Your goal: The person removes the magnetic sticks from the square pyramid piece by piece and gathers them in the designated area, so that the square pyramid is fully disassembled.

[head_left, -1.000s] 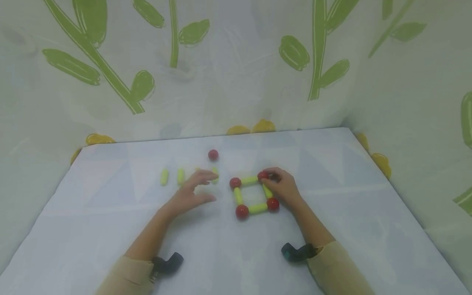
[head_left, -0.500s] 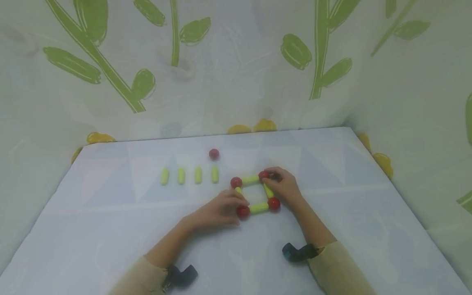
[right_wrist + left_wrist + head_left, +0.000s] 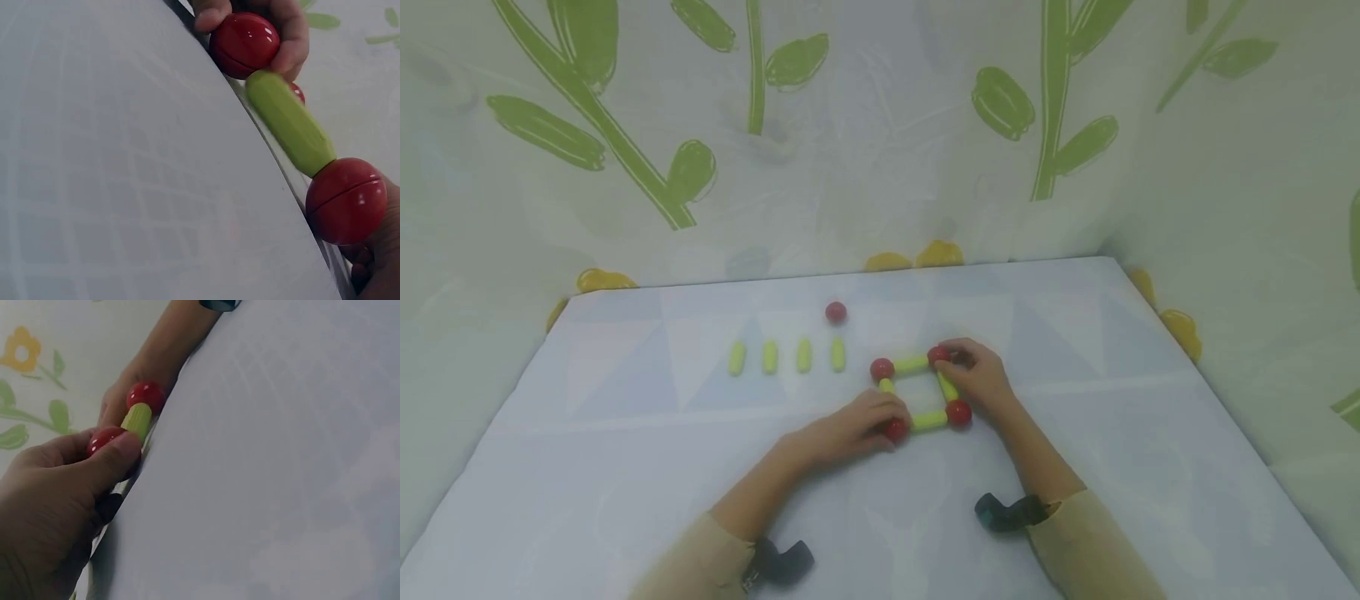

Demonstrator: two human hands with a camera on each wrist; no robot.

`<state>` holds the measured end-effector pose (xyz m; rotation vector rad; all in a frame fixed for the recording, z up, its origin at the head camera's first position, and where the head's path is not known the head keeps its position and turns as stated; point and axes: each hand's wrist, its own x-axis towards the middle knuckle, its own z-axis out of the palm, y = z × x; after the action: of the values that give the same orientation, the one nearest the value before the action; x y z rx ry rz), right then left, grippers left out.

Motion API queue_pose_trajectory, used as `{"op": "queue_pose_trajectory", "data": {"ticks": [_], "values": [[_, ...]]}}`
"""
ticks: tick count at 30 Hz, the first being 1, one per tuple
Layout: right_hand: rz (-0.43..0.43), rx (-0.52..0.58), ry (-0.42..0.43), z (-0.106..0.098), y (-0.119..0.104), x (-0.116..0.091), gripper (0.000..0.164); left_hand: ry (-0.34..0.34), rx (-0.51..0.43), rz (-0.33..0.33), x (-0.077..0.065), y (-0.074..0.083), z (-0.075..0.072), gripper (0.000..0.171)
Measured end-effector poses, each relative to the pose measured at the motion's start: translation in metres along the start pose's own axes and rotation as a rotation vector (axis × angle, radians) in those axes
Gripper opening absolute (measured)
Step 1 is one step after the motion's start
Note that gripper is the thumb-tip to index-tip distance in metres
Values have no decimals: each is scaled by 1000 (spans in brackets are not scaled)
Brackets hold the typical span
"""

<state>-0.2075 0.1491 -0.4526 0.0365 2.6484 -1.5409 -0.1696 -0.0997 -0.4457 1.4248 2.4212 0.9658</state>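
Note:
A flat square of yellow-green rods (image 3: pixel 929 421) joined by red balls at its corners lies on the table. My left hand (image 3: pixel 857 427) grips the near-left red ball (image 3: pixel 897 430) between thumb and fingers; in the left wrist view the thumb lies over this ball (image 3: pixel 103 439). At the far-right corner, my right hand (image 3: pixel 981 375) pinches another red ball (image 3: pixel 937 356). The near-right ball (image 3: pixel 958 413) and far-left ball (image 3: pixel 882 369) are untouched. The left rod (image 3: pixel 887 386) is partly hidden by my left fingers. The right wrist view shows the front rod (image 3: pixel 290 122) meeting the balls at both ends.
Several loose yellow-green rods (image 3: pixel 770 357) stand in a row, spaced apart, left of the square. A single red ball (image 3: pixel 836 312) rests behind them. The pale table (image 3: pixel 625 500) meets a leaf-patterned cloth backdrop (image 3: pixel 880 167) at its back edge.
My left hand has come right and down from over the loose rods to the square's near-left ball and closed its fingers on it. The right hand has stayed at the far-right ball.

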Motion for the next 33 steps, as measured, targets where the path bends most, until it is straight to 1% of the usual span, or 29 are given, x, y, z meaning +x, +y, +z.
{"op": "queue_pose_trajectory", "data": {"ticks": [3, 5, 7, 11, 13, 15, 18, 21, 22, 23, 26, 28, 29, 31, 33], "values": [[20, 0, -3, -2, -1, -1, 37, -36, -28, -59, 1, 0, -1, 32], [28, -5, -5, -1, -2, -1, 36, -39, -67, -88, 0, -1, -1, 33], [31, -4, -5, -1, -3, -1, 36, -30, -132, -107, -1, -3, -1, 35], [28, -8, -10, -1, -3, -1, 37, 7, -282, -166, -3, -2, -2, 38], [26, -12, -11, -1, -2, -1, 38, 41, -335, -202, -4, 1, -5, 39], [27, -14, -11, -1, -2, -1, 38, 82, -359, -236, -4, 2, -8, 40], [30, -10, -9, -1, -3, 0, 37, 130, -369, -282, -3, 3, -13, 40], [31, -5, -11, 0, -3, 1, 37, 155, -379, -336, -5, 2, -21, 39], [34, -3, -11, 0, -3, 1, 37, 163, -390, -352, -6, 5, -26, 38], [34, 0, -14, 1, -3, 1, 37, 170, -399, -363, -7, 4, -29, 38], [29, 2, -18, 1, -2, 1, 37, 198, -418, -399, -9, -1, -40, 35], [23, 1, -16, 1, -1, 1, 37, 224, -430, -406, -10, -6, -48, 35], [19, 0, -14, 1, 0, 1, 37, 235, -417, -409, -11, -13, -49, 36], [13, -2, -11, 0, 1, 1, 36, 260, -395, -423, -12, -17, -56, 38], [11, 1, -12, 0, 1, 1, 36, 287, -354, -414, -13, -23, -63, 40]]}}
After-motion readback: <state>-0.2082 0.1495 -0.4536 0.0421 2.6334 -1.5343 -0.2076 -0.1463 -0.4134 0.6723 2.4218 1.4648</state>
